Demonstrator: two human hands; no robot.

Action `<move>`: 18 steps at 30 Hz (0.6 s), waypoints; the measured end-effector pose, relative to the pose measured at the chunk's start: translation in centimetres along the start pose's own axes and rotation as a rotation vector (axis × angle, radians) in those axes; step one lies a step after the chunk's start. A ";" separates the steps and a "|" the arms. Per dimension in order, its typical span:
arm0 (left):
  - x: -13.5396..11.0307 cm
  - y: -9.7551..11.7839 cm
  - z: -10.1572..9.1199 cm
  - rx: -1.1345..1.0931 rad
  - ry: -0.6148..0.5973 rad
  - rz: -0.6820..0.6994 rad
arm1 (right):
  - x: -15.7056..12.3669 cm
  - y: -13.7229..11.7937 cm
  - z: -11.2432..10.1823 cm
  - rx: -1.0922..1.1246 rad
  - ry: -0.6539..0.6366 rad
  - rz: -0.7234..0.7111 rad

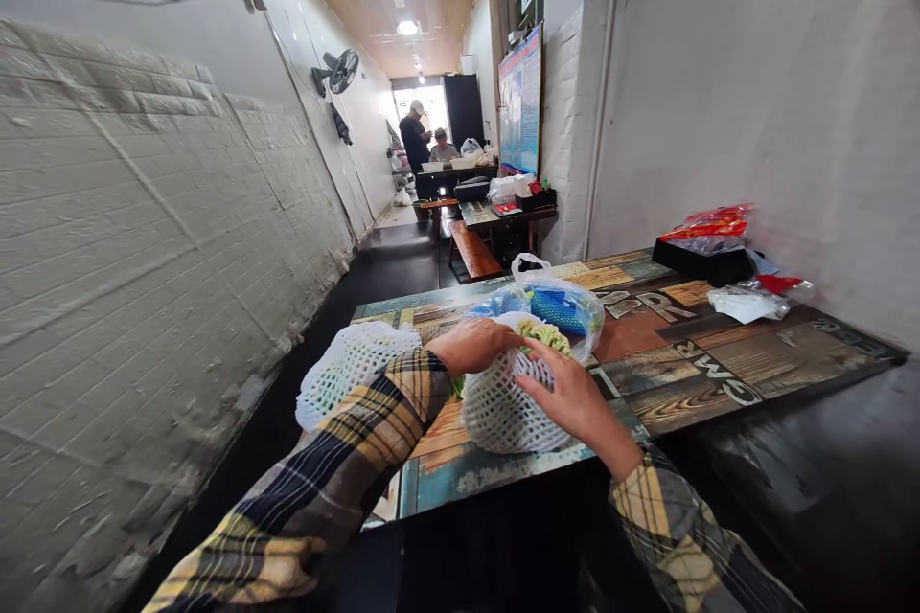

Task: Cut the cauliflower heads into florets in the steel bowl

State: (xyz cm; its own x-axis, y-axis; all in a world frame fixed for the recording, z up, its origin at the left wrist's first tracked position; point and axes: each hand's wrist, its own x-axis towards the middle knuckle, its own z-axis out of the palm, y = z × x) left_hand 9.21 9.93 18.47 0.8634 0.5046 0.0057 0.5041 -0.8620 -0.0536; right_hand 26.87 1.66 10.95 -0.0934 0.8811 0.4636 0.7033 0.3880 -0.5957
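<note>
A pale yellow cauliflower [547,336] sits partly wrapped in a white foam net [507,417] near the front edge of the table. My left hand [478,345] reaches over its top from the left, fingers closed at the net's rim; the fingertips are partly hidden. On the near right side, my right hand [571,397] grips the net, its thumb lying along the mesh and its fingers at the rim. Left of them, under my left forearm, lies a second white foam net [352,364] with something greenish inside. Just behind stands a clear plastic bag [593,306] holding blue netting [557,309].
The patterned wooden table [719,383] reaches the right wall. A black box [701,261] with red packaging and a clear packet [747,303] lie at its right end. Farther back are a bench [474,251], another table and two people [415,136] near the doorway.
</note>
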 end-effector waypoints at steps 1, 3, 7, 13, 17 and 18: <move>0.0 0.1 0.0 0.031 -0.002 -0.012 | 0.2 -0.3 0.3 -0.025 -0.010 0.037; -0.2 0.1 0.0 0.094 0.016 -0.034 | 0.5 -0.9 0.8 -0.080 -0.013 0.122; -0.5 -0.1 0.5 0.214 0.044 -0.075 | 1.1 -1.4 1.6 -0.192 -0.065 0.167; -0.9 -1.4 2.2 0.271 0.115 -0.235 | -0.1 -3.7 2.4 -0.279 -0.054 -0.039; -1.5 -3.5 3.4 0.266 0.153 -0.565 | -4.5 -4.9 3.2 -0.309 -0.060 -0.219; -1.8 -3.8 3.7 0.257 0.170 -0.592 | -5.6 -4.7 3.4 -0.300 -0.079 -0.258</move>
State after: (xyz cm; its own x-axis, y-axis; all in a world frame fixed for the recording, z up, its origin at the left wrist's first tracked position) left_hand 5.65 12.52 14.99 0.4442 0.8564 0.2631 0.8911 -0.3919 -0.2289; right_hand 21.70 -4.19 8.97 -0.3396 0.7877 0.5139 0.8230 0.5134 -0.2430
